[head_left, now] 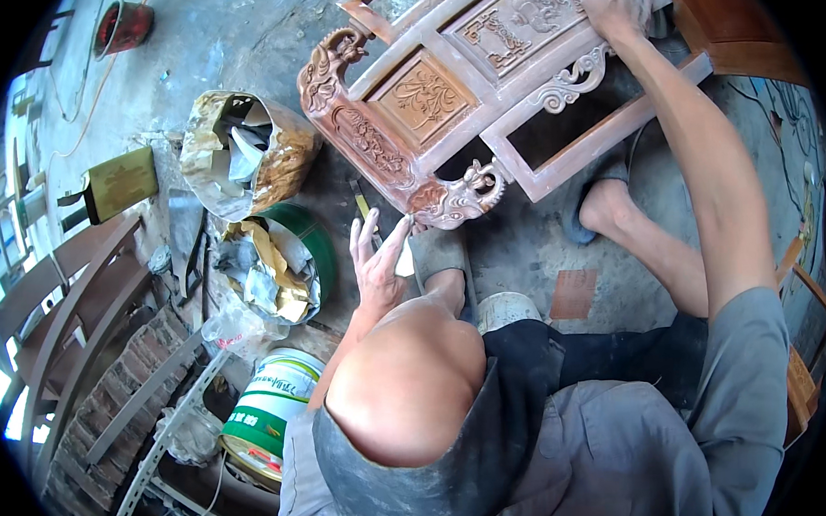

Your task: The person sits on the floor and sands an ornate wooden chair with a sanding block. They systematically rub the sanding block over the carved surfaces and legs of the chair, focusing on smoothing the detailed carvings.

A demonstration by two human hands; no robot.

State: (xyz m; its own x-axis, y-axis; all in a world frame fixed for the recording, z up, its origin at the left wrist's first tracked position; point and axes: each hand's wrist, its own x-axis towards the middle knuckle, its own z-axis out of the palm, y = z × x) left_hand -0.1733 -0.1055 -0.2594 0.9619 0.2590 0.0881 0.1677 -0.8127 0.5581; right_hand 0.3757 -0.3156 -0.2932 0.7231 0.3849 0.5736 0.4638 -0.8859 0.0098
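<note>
A carved wooden furniture frame (479,96), dusty reddish brown with scrollwork and inset panels, leans across the upper right. My right hand (617,6) lies over its far carved panel, with fingers bent round the wood. At the near left end, a curled carved ornament (457,198) juts toward me. My left hand (379,264) is beside this end, its index fingertip at the wood and other fingers raised. A small pale sheet (405,259) shows at its index finger and thumb; its kind is unclear. My bare knee (405,380) is just below.
On the left stand a stained bucket (286,152) and a green bucket (315,254), both holding scraps. A green-and-white paint pail (276,401) is nearer. Curved wooden parts (71,323) lean farther left. A brown square sheet (574,293) lies on the floor by my foot (606,206).
</note>
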